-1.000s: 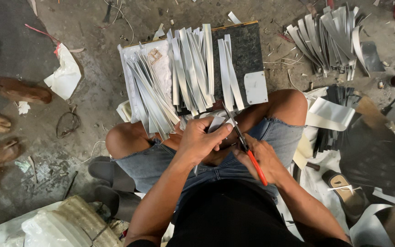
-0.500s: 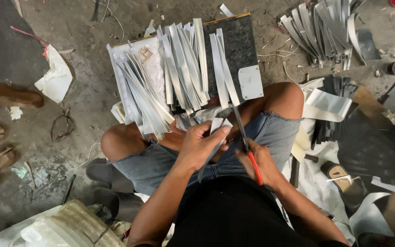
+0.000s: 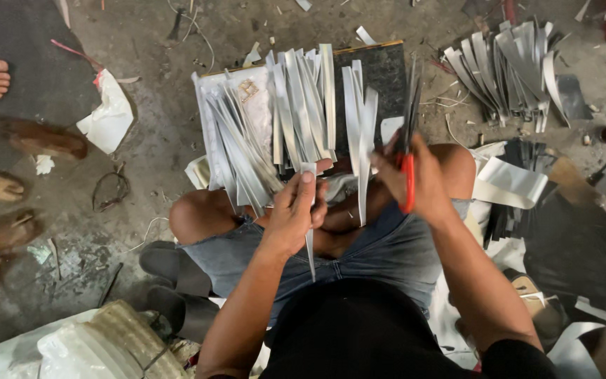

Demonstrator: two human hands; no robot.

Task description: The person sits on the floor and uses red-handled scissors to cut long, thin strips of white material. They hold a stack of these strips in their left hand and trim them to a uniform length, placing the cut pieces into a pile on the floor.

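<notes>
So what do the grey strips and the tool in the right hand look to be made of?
Strips: probably thin sheet metal, dull silvery grey, with crisp straight edges; stiff plastic is possible. The left hand pinches one strip. Shears in the right hand: dark metal blades, red handle, likely plastic-coated.

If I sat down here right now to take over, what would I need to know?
Left hand: holds a thin silvery strip pointing down over the lap.
Right hand: grips red-handled scissors, blades pointing away, closed as far as I can tell.
Cut strips lie piled on a dark board ahead; another strip pile sits far right.
Done: many strips cut.
Left: the strip in hand; sheet pieces lie to the right.
</notes>
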